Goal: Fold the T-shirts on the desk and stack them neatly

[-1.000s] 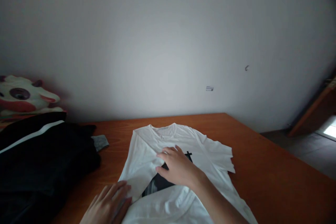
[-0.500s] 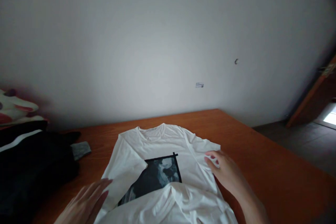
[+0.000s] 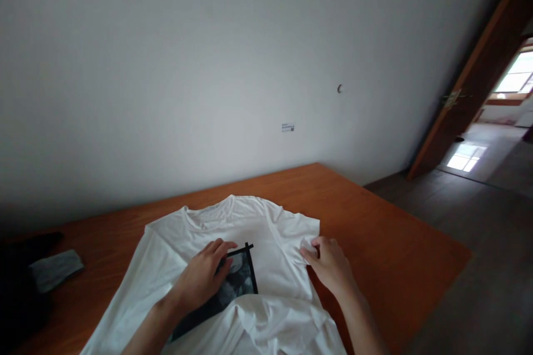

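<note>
1. The white T-shirt (image 3: 266,233) lies front up on the wooden surface (image 3: 358,222), its collar towards the far edge and one sleeve spread towards the right edge.
2. Its dark print (image 3: 239,277) is partly covered by the left hand (image 3: 204,274) and by a loose, wrinkled fold of the lower shirt.
3. The left hand is over the upper part of the print, its fingers released, slightly bent and spread from the thumb; whether they press on the fabric is hard to tell.
4. The right hand (image 3: 331,266) is at the outer end of the spread sleeve (image 3: 295,227), its fingers pinching the fabric near the hem.
5. Near the left end of the surface lies a grey cloth (image 3: 58,269), touching dark fabric (image 3: 20,288) whose shape is hard to make out.
6. The far edge runs along a pale wall (image 3: 187,66) bearing a small label (image 3: 287,128) and a hook (image 3: 340,89).
7. Beyond the far right corner stands a wooden door (image 3: 470,83).
</note>
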A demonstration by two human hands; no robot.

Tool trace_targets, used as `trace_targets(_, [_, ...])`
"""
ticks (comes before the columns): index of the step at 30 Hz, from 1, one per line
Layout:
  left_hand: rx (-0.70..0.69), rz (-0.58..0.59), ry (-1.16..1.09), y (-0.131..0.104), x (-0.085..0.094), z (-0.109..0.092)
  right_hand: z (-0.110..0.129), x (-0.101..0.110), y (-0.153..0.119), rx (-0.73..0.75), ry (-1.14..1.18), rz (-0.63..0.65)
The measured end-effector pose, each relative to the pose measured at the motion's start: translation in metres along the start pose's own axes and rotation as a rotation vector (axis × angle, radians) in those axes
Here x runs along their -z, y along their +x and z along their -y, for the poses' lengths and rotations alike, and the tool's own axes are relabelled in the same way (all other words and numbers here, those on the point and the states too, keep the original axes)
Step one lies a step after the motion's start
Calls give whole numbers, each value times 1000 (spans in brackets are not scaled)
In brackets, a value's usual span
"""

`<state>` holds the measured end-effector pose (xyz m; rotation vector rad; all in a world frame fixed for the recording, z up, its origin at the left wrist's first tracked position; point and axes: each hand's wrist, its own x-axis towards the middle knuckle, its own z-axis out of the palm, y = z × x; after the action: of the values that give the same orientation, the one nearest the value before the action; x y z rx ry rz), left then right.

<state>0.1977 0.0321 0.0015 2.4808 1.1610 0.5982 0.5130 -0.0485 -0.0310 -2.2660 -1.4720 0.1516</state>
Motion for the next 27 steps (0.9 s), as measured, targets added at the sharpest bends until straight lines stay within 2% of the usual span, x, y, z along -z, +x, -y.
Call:
trace_targets(4, [149, -132, -254, 0, -8, 13, 11, -2, -4, 29, 4, 20])
trace_targets(8, [212, -219, -373, -2, -7, 10, 18, -5, -5, 71, 100, -14])
trace_targets(14, [229, -161, -514, -2, -8, 0, 36, 3, -2, 76, 269, -41])
trace_targets(17, [316, -86, -781, -1, -8, -1, 57, 13, -12, 267, 340, -58])
trace_targets(18, [366, -43, -891, -1, -7, -2, 65, 16, -18, 372, 350, -25])
trace_targets(20, [455, 39, -1073, -2, -4, -5, 79, 20, -33, 582, 363, 123])
trace_targets(22, [485, 77, -1166, -4, 0, -8, 87, 20, -46, 689, 368, 283])
trace_targets(24, [492, 80, -1179, -6, 4, -11, 90, 20, -55, 682, 360, 379])
trace_targets(27, [532, 67, -1110, -7, 6, -12, 86, 22, -56, 600, 344, 403])
